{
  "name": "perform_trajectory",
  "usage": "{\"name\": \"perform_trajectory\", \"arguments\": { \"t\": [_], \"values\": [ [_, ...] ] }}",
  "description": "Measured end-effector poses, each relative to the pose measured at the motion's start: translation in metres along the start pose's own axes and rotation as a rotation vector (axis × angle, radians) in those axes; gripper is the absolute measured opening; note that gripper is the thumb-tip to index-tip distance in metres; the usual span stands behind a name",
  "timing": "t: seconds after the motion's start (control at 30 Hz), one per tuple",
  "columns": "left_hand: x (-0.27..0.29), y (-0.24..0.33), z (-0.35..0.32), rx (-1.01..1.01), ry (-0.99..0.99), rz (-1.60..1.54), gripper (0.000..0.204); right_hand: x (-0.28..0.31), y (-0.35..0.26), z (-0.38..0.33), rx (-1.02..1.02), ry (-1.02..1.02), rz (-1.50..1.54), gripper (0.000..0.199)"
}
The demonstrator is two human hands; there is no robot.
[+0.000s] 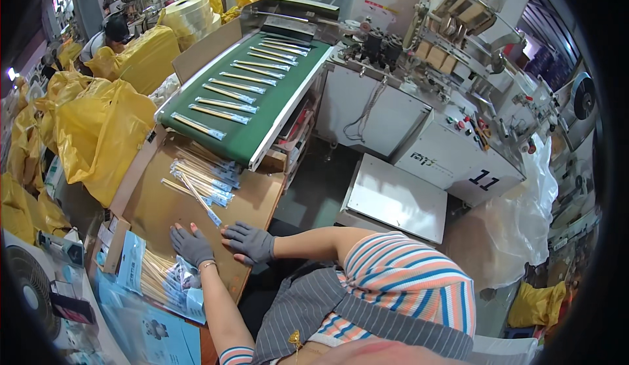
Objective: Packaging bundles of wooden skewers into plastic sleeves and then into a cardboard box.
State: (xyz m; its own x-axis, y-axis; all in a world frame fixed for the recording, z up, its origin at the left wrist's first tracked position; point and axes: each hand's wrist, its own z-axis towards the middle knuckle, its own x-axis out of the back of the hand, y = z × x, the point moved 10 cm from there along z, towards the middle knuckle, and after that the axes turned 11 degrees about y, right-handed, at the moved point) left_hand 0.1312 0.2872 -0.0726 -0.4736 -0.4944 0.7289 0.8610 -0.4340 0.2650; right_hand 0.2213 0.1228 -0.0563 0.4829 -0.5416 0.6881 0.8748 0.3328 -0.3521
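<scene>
My left hand (191, 244), in a grey glove with bare fingertips, lies on the brown board (252, 201) with its fingers spread. Beside it my right hand (249, 242), gloved the same way, rests near the board's right edge with fingers stretched out. Neither hand holds anything. Just beyond them lies a slanted chopstick packet (200, 198), its blue-printed end towards my hands. Behind it is a loose pile of wrapped chopsticks (206, 180). Left of my left wrist, a blue-and-clear bag (134, 260) holds many chopstick packets (157, 276).
A green conveyor belt (216, 145) carries spaced chopstick packets (226, 114) above the board's far end. Blue printed bags (154, 332) are stacked at lower left, near a fan (29, 280). Yellow sacks (105, 135) crowd the left; a white machine cabinet (452, 162) stands right.
</scene>
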Motion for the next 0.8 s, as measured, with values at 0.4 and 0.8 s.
{"name": "perform_trajectory", "arguments": {
  "t": [0.4, 0.8],
  "values": [
    [-0.0008, 0.0003, -0.0006, 0.006, -0.027, 0.018, 0.054, 0.0043, -0.0014, 0.0024, 0.006, 0.030, -0.005, 0.050],
    [0.0001, 0.0025, 0.0008, -0.009, -0.038, 0.017, 0.054, 0.0033, 0.0008, 0.0015, -0.003, 0.040, 0.008, 0.051]
  ]
}}
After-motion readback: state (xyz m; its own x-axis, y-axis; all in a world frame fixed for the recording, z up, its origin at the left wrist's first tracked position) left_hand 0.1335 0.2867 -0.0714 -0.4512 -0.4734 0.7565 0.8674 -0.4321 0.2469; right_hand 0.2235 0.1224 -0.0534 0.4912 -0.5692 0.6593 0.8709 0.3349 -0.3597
